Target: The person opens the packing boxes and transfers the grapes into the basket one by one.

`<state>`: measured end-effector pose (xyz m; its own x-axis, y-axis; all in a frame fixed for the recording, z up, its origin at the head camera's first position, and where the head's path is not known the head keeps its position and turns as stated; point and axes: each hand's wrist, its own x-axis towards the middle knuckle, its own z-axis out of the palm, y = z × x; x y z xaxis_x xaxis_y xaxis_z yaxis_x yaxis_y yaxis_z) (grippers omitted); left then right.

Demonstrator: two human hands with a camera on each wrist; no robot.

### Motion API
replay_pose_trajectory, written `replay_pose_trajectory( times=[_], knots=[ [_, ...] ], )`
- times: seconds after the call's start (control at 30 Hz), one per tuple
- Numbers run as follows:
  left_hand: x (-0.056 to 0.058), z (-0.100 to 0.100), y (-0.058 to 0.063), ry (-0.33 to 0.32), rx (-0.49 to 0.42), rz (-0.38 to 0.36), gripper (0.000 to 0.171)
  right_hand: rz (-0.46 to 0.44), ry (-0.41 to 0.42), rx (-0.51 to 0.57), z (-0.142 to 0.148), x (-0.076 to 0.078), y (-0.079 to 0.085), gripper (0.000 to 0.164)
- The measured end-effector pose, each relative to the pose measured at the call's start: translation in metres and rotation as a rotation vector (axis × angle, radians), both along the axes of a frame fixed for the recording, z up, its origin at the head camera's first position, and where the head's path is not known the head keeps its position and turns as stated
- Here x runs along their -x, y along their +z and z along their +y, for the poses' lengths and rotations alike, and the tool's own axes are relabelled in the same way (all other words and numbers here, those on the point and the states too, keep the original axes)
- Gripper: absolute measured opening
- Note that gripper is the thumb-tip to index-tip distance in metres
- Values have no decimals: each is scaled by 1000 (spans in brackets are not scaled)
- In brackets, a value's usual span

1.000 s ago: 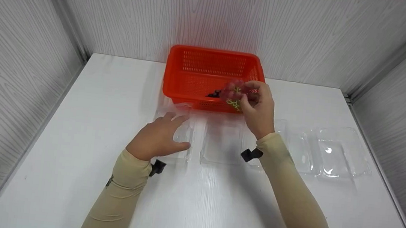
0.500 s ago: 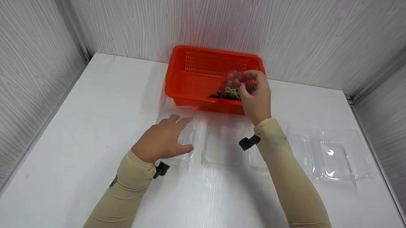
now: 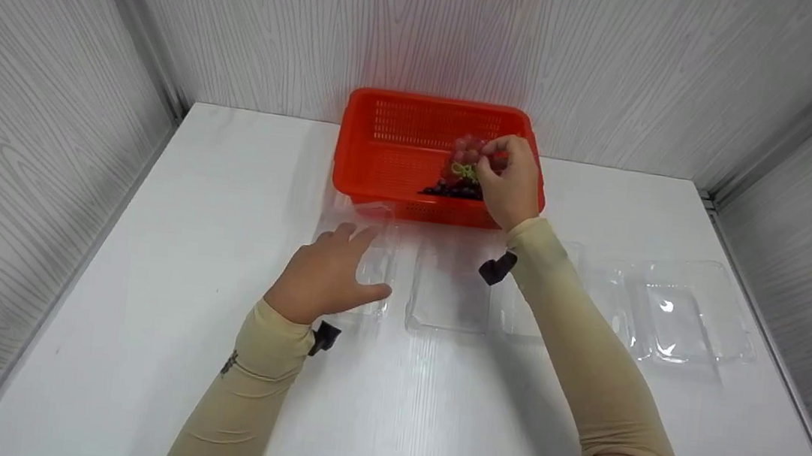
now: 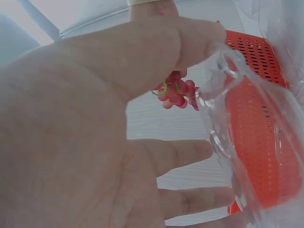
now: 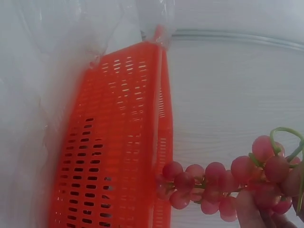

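My right hand (image 3: 512, 186) pinches a bunch of red grapes (image 3: 464, 157) with a green stem over the right part of the red basket (image 3: 350, 139). In the right wrist view the same red grapes (image 5: 213, 187) stretch sideways toward the basket's rim. Dark grapes (image 3: 451, 190) lie at the basket's near right inside, partly hidden by its front wall. My left hand (image 3: 322, 276) is spread over the leftmost clear plastic box (image 3: 378, 263). In the left wrist view, its straight fingers (image 4: 190, 154) and thumb reach the edge of the clear plastic (image 4: 223, 133).
More clear plastic boxes stand in a row before the basket: one in the middle (image 3: 450, 293), one partly behind the right forearm (image 3: 519, 317), and others at the right (image 3: 676, 317). Pale wood-grain walls (image 3: 261, 24) enclose the white table (image 3: 386, 415) at the back and sides.
My right hand has moved back with the red grapes, from the basket's front rim to over its inside. More dark grapes show beneath. The left hand has stayed nearly still.
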<state>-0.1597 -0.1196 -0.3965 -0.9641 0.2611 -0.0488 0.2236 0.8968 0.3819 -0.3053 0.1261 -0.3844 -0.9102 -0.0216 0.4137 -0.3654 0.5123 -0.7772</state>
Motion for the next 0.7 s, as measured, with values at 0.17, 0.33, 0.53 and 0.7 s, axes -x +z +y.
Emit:
replay_pose_trajectory(
  times=[0.17,0.33,0.53,0.7],
  knots=[
    [-1,0,2,-5,-8,-24,88,-16,3,-24,-1,6,-1,6],
    [-2,1,1,0,-29,-31,90,-84,14,-29,-2,10,0,8],
    [-5,2,1,-3,-37,-32,88,-142,24,-35,-4,11,-3,9],
    [-6,1,1,-18,-29,-32,88,-140,51,-6,-6,9,-1,6]
  ],
)
